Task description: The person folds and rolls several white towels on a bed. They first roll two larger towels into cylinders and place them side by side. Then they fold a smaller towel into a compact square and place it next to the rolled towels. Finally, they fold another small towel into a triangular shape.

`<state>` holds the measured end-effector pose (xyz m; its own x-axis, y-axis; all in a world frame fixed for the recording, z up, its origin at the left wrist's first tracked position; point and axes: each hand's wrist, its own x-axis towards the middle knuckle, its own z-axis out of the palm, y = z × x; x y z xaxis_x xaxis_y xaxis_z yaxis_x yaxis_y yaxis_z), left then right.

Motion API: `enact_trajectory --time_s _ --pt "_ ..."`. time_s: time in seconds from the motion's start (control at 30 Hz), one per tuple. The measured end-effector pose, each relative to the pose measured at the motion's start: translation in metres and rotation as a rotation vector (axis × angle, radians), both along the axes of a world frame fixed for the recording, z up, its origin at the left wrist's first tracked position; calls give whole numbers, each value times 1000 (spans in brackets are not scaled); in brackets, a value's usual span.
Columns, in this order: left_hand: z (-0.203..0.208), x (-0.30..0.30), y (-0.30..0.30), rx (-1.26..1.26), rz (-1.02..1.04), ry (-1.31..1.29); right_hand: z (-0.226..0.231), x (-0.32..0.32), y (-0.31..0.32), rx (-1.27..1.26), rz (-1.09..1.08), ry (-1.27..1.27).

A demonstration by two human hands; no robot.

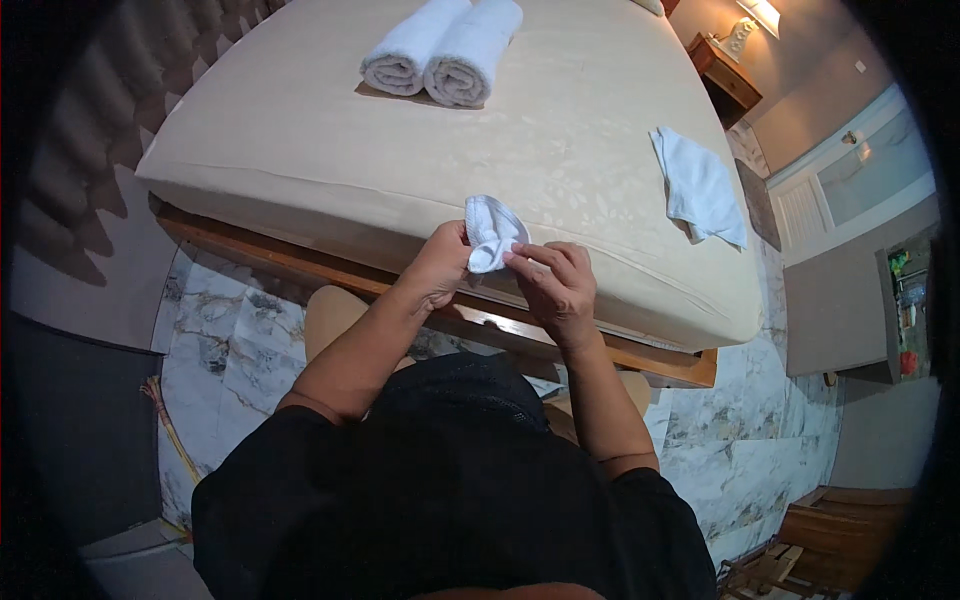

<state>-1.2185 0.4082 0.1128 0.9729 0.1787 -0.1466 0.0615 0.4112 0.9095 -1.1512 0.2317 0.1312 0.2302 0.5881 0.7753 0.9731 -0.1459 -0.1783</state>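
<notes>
Just over the near edge of the bed, a small white towel [489, 228], bunched and partly folded, is held up between both my hands. My left hand [443, 265] is closed on its left side, with the thumb near the cloth's edge and the other fingers mostly hidden. From the right, my right hand [562, 290] pinches the towel's lower right part with thumb and fingertips. Two rolled white towels [455, 82] lie side by side farther back on the bed. Another white cloth [698, 187] lies loosely spread near the bed's right edge.
The bed has a cream-covered mattress [330, 150] on a wooden frame [250, 250], close before me. Back right stands a wooden nightstand [727, 75] with a lit lamp [742, 35]. Grey curtains [110, 100] hang at left. Marbled tiles [740, 460] cover the floor.
</notes>
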Motion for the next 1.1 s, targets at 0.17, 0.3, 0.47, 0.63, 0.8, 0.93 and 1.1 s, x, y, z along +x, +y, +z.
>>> enact_trajectory --time_s 0.17,0.3,0.47,0.63,0.8,0.93,1.1 --pt "7 -7 2 55 -30 -8 2 -4 1 -1 35 215" --pt "3 -10 0 63 -60 -53 -3 -9 8 169 135 655" --pt "11 -16 0 107 -149 -140 3 -7 5 44 188 1148" --pt "9 -18 2 93 -239 -113 16 0 8 36 404 1586" --pt "10 -15 2 144 -264 -128 24 -8 11 65 477 1902" --pt "21 -19 5 146 -328 -184 21 -13 9 57 507 2032" --pt "33 -17 1 215 -320 -225 6 -13 13 101 394 2011"
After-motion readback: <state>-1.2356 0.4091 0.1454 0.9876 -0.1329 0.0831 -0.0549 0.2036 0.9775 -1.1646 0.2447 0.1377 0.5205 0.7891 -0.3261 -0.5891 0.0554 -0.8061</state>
